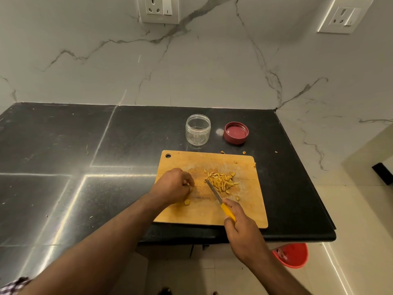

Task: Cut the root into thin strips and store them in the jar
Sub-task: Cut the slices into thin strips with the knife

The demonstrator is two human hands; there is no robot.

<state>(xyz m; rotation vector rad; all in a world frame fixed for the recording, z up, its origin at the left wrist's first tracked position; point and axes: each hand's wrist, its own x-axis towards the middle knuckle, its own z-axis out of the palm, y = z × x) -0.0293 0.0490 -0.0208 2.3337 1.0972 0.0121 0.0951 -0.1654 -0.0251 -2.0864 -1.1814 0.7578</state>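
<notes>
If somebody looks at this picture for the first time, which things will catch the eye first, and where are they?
First comes the wooden cutting board at the counter's near edge, with a pile of yellow root strips in its middle. The right hand grips a yellow-handled knife whose tip reaches the pile, while the left hand rests curled on the board. Behind the board stand an empty clear jar and, to its right, its red lid lying upturned.

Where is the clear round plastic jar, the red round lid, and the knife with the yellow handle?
Clear round plastic jar (198,133): head view, on its see-through side wall.
Red round lid (236,133): head view, on its upturned inside.
Knife with the yellow handle (214,192): head view, on the metal blade.
</notes>
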